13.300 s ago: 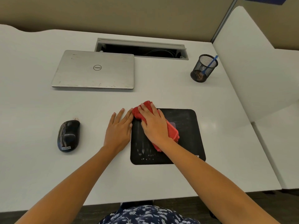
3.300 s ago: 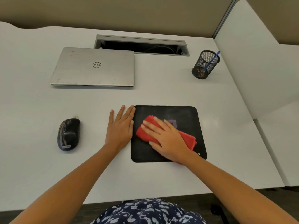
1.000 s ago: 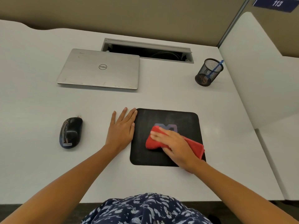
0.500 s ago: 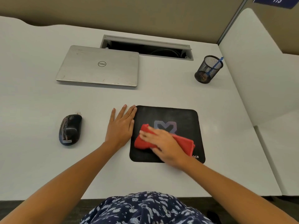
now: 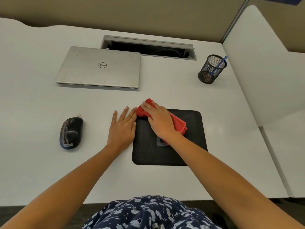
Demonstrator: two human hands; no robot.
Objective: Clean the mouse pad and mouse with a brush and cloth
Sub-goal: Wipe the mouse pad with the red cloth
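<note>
A black mouse pad (image 5: 189, 139) lies on the white desk (image 5: 41, 104) in front of me. My right hand (image 5: 158, 119) presses flat on a folded red cloth (image 5: 179, 125) at the pad's far left corner; the cloth's end pokes past the pad's top edge. My left hand (image 5: 123, 128) lies flat on the desk, fingers straight, against the pad's left edge. A black mouse (image 5: 71, 133) sits on the desk to the left, apart from both hands. A blue brush (image 5: 219, 64) stands in a black mesh cup (image 5: 212, 69) at the far right.
A closed silver laptop (image 5: 100, 67) lies at the back left. Behind it is an open cable slot (image 5: 148, 47) in the desk. A white partition (image 5: 264, 63) bounds the desk on the right.
My right hand has slid the red cloth from the pad's middle up to its far left corner. The left hand has stayed against the pad's edge.
</note>
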